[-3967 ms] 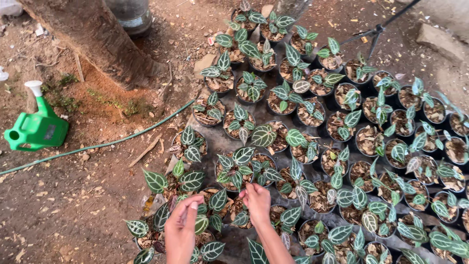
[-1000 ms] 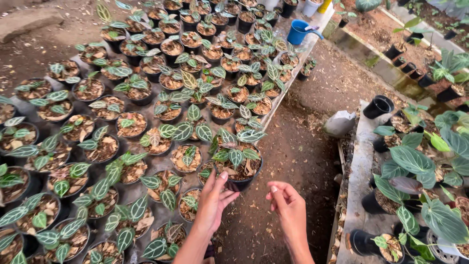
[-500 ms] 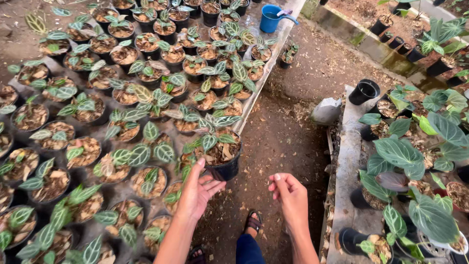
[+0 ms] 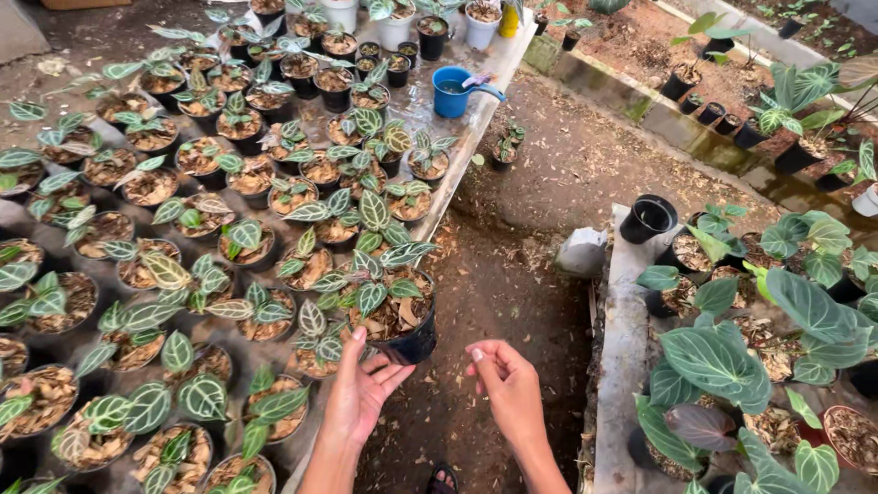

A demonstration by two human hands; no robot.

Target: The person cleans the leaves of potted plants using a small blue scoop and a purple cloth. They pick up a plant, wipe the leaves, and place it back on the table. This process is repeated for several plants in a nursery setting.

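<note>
Left hand (image 4: 361,389): open, fingertips seemingly touching the black pot (image 4: 407,340), lower centre.
Right hand (image 4: 506,382): loosely curled, empty.
Pot base: hidden by fingers.

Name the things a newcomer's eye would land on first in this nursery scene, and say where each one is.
The mass of small black pots with white-veined leaves covers the bench on the left. At its near edge the left hand touches a black potted plant, with the right hand open beside it over the dirt path. A blue cup stands out at the bench's far end.
</note>
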